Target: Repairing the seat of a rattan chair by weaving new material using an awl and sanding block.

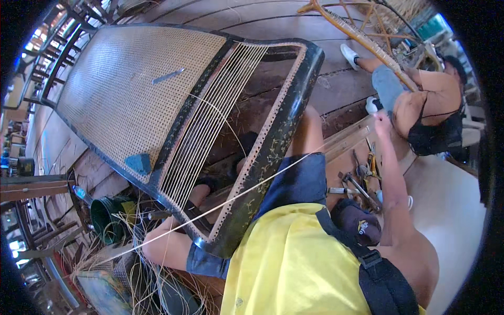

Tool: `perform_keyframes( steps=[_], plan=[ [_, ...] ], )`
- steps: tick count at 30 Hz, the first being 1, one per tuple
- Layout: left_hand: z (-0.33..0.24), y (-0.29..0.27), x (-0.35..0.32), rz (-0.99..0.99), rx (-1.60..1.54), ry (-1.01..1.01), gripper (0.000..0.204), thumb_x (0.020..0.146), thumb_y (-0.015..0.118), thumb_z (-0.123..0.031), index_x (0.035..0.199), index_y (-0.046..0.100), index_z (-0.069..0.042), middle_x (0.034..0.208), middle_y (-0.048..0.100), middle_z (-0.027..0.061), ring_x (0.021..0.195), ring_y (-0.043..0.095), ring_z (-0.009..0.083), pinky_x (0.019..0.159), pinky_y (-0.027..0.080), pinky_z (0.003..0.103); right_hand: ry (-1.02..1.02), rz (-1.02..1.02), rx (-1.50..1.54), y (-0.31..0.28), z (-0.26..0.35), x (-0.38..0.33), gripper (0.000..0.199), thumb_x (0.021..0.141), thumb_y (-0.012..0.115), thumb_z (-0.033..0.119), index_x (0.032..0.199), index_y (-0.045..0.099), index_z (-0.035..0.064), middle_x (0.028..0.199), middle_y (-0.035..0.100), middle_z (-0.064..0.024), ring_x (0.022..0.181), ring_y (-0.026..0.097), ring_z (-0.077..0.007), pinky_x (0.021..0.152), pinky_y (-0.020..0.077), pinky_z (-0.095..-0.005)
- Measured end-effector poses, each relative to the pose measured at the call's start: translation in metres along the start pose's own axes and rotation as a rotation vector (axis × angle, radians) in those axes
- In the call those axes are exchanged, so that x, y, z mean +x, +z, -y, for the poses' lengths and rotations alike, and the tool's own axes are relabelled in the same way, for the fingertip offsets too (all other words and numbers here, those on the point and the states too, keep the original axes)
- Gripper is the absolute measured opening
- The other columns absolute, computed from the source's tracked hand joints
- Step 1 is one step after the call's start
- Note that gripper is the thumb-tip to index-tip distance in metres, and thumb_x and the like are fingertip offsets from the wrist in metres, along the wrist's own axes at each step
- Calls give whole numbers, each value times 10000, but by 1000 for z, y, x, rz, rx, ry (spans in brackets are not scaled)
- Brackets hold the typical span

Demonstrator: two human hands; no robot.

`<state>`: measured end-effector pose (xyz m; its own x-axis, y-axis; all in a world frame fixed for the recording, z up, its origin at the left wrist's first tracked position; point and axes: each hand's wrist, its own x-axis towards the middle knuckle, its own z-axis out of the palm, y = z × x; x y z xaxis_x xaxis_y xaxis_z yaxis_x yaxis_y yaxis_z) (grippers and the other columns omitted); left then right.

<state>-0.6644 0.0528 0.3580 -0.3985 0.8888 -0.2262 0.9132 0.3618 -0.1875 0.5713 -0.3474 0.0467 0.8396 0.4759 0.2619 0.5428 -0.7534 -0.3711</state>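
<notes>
My right hand [382,123] is stretched far out to the right, its fingers closed on a pale cane strand [283,170]. The strand runs taut across my lap and the near rail, down to the lower left. My left hand does not show. Across my knees lies a dark, painted chair frame [265,144] with small holes along its edges. Its far section carries a finished woven cane panel [139,68]. In the near section, several parallel strands [215,123] are strung on the left side, and one loose strand curves over them.
A blue block [138,164] and a flat metal tool [168,76] rest on the frame. Hand tools, including a hammer [362,191], lie right, beside a dark cap [362,223]. Left are a green bucket [111,214] and tangled cane. Another person [433,100] sits at the right with a wooden frame [362,39].
</notes>
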Motion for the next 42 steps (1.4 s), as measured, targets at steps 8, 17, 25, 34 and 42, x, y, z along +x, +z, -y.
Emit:
perform_keyframes(
  steps=[8,17,25,34,42],
  plan=[
    [-163,-10,-50,-618,-116,153,422,798,761,-74,1173,577,-17,1037,640,97,994,606,168,835,501,321,140,726,992,-17,208,-71,149,977,607,177,881,612,63,734,532,25,639,488,-60,572,394,-208],
    [-534,116,-328,198,-892,1510,629,812,779,-331,1287,507,-20,1177,599,173,1186,510,397,970,434,468,-566,1170,1026,-54,385,-198,66,901,677,42,844,650,22,818,610,7,799,578,-79,732,473,-258],
    [-449,138,-317,354,-694,1176,70,838,697,-72,886,676,-27,826,666,146,724,651,327,640,520,391,43,1181,1008,-50,387,-152,242,1015,568,223,1165,573,34,1022,622,-19,811,632,-97,727,509,-237],
    [-340,133,-276,97,-927,649,106,942,630,-64,1000,658,20,841,691,93,735,657,164,689,512,281,-485,1307,-16,88,487,-126,501,939,615,474,960,685,-22,705,674,-89,626,637,-126,606,529,-308],
    [-302,176,-272,102,-1045,539,139,969,613,-97,1026,683,10,776,697,99,690,646,156,640,485,267,-463,1190,940,-30,473,-73,327,994,559,278,1143,661,6,1074,678,-88,924,634,-133,818,504,-278]
  ],
)
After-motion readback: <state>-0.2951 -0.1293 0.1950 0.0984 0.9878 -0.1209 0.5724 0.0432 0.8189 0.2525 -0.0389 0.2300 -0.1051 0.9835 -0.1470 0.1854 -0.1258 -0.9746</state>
